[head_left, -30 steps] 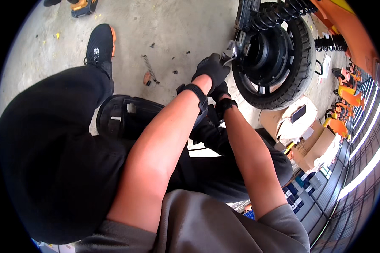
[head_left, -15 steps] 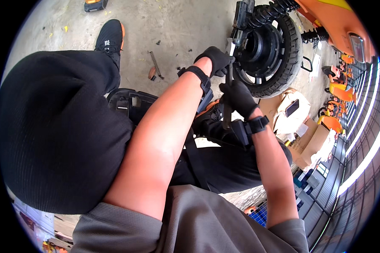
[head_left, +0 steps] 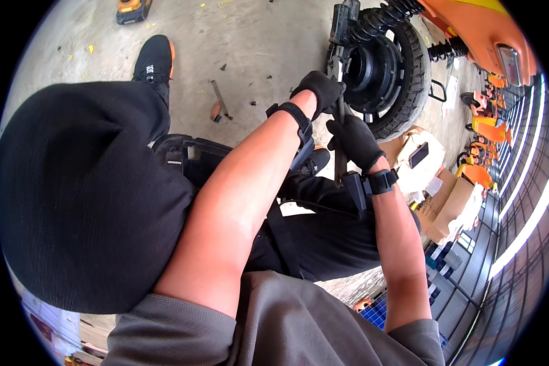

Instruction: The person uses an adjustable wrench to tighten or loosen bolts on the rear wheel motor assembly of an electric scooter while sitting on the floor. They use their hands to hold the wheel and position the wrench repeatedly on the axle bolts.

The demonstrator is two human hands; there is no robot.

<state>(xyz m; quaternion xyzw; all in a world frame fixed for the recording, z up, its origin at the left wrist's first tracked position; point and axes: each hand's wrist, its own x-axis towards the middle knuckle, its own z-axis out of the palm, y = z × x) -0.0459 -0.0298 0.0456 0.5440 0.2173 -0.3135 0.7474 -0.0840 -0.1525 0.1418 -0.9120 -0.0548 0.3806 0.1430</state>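
Note:
Both my hands wear black gloves and are closed on a long dark tool handle (head_left: 340,165) that runs up toward the hub of a scooter rear wheel (head_left: 389,74). My left hand (head_left: 318,91) grips the upper end, right beside the wheel hub and the metal bracket (head_left: 341,24) above it. My right hand (head_left: 355,141) grips the handle lower down. A black coil spring shock (head_left: 384,18) sits above the tyre. The tool's tip is hidden behind my left hand.
My black-trousered knees fill the left and centre. A black shoe (head_left: 154,60), a loose spring (head_left: 221,100) and small parts lie on the concrete floor. An orange scooter body (head_left: 488,30) stands at top right, cardboard boxes (head_left: 445,201) and a phone (head_left: 418,155) to the right, a yellow tool (head_left: 130,8) at top left.
My right hand slid down away from the wheel along the tool handle, while my left hand stayed near the hub. The view shifted so the wheel sits higher and further right.

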